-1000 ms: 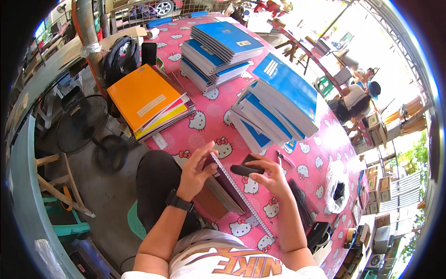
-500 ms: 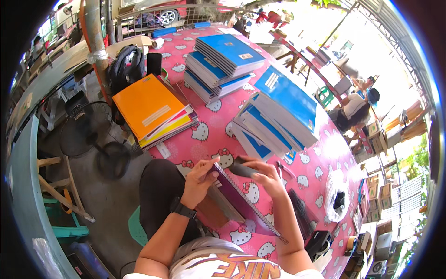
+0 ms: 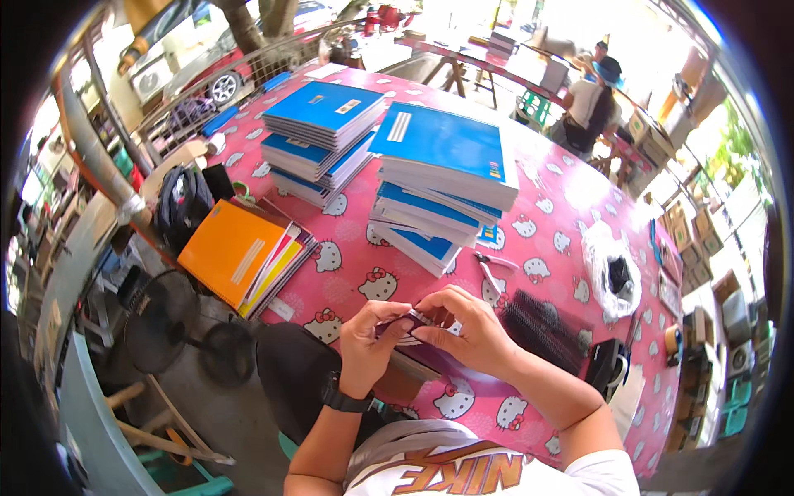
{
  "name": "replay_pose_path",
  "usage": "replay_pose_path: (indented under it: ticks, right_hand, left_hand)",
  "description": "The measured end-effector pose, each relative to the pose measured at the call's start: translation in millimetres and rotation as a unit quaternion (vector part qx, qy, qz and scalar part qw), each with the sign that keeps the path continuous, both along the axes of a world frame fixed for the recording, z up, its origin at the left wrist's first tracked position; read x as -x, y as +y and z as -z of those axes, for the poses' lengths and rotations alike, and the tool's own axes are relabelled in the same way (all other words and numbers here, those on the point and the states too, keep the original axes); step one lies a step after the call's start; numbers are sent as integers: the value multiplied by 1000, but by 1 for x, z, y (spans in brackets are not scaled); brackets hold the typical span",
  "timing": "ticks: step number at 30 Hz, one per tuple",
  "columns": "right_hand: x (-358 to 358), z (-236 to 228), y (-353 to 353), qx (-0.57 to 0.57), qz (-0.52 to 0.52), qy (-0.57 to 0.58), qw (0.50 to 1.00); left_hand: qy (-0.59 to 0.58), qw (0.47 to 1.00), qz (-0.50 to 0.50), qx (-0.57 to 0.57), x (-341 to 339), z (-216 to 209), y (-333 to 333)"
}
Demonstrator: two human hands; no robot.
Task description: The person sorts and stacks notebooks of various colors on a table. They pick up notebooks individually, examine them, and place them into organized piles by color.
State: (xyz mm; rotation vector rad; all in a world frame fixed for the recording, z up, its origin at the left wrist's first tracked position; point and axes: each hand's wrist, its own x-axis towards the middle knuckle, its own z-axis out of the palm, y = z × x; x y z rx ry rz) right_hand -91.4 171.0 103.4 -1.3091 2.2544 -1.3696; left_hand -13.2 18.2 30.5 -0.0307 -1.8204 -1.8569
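Note:
A purple spiral notebook (image 3: 447, 362) is tilted between my hands at the table's near edge, partly hidden under my right wrist. My left hand (image 3: 370, 341) is closed on its far end, thumb and fingers pinched together. From the other side my right hand (image 3: 466, 335) grips the same end, fingertips near the binding; the fingers cover the exact spot. Just beyond the right hand, pliers with pale pink handles (image 3: 495, 266) lie on the table. A bunch of black spiral binding coils (image 3: 542, 329) rests right of my right hand.
Two stacks of blue notebooks, a left one (image 3: 324, 107) and a right one (image 3: 447, 145), stand beyond my hands. Orange notebooks (image 3: 230, 248) lie at the left, near a black backpack (image 3: 184, 207) and fan (image 3: 161, 321). A clear plastic bag (image 3: 612, 269) sits at the right.
My right hand has come to the notebook's far end; the dark object it held no longer shows. Both hands now pinch there together. The view has turned rightward.

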Motion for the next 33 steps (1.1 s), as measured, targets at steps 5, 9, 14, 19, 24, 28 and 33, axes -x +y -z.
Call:
replay_pose_path:
  ticks: [5,9,14,19,24,28,33]
  right_hand:
    - [-10,-1,9,10,35,-25,999]
    - [-5,-5,14,48,-30,74,996]
    - [-11,-10,6,18,-54,26,998]
    - [-8,-15,7,18,-95,145,985]
    - [-18,-17,7,-52,-19,155,986]
    - [-16,-15,2,-29,8,158,987]
    - [-6,-43,19,203,124,56,970]
  left_hand:
    - [58,994,55,-69,-4,-8,12]
    - [69,993,90,-13,-6,-5,11]
    - [70,994,88,-14,-15,-8,5]
    - [63,992,103,-20,-15,-6,8]
    - [30,991,100,-90,-9,1,16]
    - [81,994,-27,72,-3,6,12]
    - [113,974,-142,-138,-5,23,-21]
